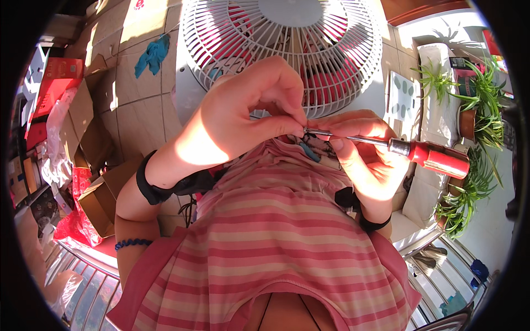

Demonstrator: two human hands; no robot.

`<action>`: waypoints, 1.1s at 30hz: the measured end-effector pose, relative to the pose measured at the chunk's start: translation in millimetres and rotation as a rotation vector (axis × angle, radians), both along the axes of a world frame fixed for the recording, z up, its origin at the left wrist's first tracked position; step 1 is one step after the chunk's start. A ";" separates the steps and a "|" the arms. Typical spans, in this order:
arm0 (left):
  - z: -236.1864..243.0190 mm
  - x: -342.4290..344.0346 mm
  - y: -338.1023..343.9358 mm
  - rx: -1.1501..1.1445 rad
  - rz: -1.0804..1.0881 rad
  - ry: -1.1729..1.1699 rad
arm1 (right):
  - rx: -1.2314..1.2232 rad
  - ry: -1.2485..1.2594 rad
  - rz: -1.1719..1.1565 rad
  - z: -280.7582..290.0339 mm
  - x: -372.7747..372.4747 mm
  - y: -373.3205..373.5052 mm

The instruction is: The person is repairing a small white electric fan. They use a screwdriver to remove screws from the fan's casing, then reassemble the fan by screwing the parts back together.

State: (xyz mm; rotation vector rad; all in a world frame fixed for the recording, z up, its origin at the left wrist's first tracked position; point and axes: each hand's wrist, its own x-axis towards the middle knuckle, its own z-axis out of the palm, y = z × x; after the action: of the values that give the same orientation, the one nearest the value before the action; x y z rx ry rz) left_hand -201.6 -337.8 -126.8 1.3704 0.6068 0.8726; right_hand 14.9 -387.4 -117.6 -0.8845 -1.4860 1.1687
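Observation:
A screwdriver (pixel 439 159) with a red handle and a metal shaft lies almost level in front of my chest, its tip to the left. My right hand (pixel 367 151) grips it by the shaft, between thumb and fingers. At the tip, the thumb and forefinger of my left hand (pixel 259 105) pinch together on something small, perhaps a screw, too little of which shows to name. Just beyond both hands stands a white fan (pixel 287 49) with a round slatted grille, pinkish-red shapes visible through it.
A blue cloth (pixel 153 55) lies on the tiled floor at the far left. Opened cardboard boxes (pixel 113 193) and red bags crowd the left side. Potted green plants (pixel 466 204) line the right, beside a white ledge. Metal railings (pixel 91 289) run along the near corners.

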 end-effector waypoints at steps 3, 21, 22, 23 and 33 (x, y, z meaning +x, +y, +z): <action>2.1 1.6 -1.7 0.031 0.040 0.047 | 0.066 -0.076 0.021 1.3 1.8 1.7; -1.7 4.0 -10.8 -0.231 -0.038 -0.013 | 0.004 0.057 0.035 -7.6 1.9 -8.7; -2.3 4.2 -11.3 -0.194 -0.033 0.032 | -0.025 0.088 0.032 -7.7 1.8 -9.5; -2.1 3.5 -12.0 -0.157 -0.029 0.077 | -0.009 0.033 0.043 -7.5 1.7 -10.4; 19.3 -19.0 -38.9 0.035 0.203 0.334 | 0.024 -0.219 -0.040 -24.4 5.0 -18.1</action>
State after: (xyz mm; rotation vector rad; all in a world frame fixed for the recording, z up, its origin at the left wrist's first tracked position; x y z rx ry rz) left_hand -220.5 -376.7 -107.4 1.5181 1.0054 0.8218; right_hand 19.9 -405.4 -142.0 -1.0479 -1.6459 1.0489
